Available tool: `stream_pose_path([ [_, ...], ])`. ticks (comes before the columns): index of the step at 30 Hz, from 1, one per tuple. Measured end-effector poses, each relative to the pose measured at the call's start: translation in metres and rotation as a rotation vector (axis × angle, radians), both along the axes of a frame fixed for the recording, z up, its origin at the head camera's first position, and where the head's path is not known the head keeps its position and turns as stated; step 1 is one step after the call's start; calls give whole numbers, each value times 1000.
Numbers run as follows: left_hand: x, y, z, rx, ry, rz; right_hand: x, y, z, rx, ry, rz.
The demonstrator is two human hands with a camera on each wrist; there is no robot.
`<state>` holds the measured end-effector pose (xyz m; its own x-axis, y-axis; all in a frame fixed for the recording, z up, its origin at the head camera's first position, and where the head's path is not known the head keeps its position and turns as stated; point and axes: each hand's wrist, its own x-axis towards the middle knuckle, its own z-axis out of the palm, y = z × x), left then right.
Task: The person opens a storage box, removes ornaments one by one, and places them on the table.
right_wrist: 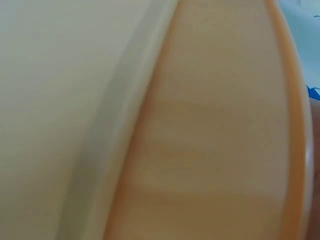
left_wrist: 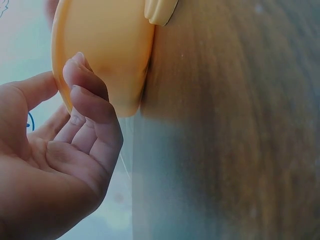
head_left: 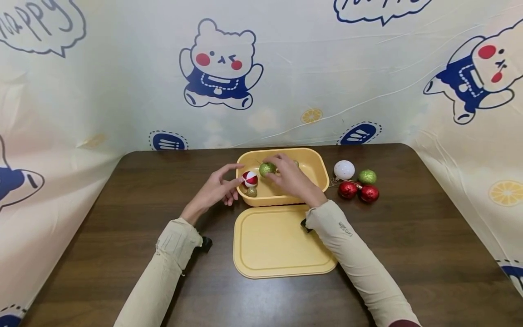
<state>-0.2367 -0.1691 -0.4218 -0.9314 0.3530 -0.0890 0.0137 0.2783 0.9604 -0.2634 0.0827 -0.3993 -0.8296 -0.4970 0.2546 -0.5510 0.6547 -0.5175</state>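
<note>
Right hand (head_left: 293, 178) curls over a green ball (head_left: 267, 170) in the yellow box (head_left: 315, 167)

Thumb and fingers of this hand close about the ball, in what looks like a pinch; the right wrist view is too blurred to confirm the contact. Just left of that grip sits a red-and-white ball (head_left: 250, 179), with a gold ball (head_left: 251, 192) beside it, both inside the box. Past them, the left hand (head_left: 215, 187) is at the box's left rim, its thumb and index finger extended there and the other fingers loosely bent below.

Nearer the person than the grip, a yellow lid (head_left: 279, 247) lies on the brown table (head_left: 118, 245), partly under the right sleeve (head_left: 357, 256). To the grip's right, outside the box, a white ball (head_left: 344, 170), a second green one (head_left: 367, 177) and two red balls (head_left: 369, 194) cluster together.
</note>
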Motion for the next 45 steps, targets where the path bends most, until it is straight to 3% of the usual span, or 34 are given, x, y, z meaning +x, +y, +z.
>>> stream_pose_path([
  [11,0,-1,-1,5,2,7,11,17,13,-60,43,11],
  [18,0,0,-1,9,7,0,19,26,15,-61,111,17],
  [37,-1,-1,-3,13,20,-9,41,60,21,-41,180,9],
  [45,0,-1,-2,17,25,-14,49,76,20,-48,156,-2],
])
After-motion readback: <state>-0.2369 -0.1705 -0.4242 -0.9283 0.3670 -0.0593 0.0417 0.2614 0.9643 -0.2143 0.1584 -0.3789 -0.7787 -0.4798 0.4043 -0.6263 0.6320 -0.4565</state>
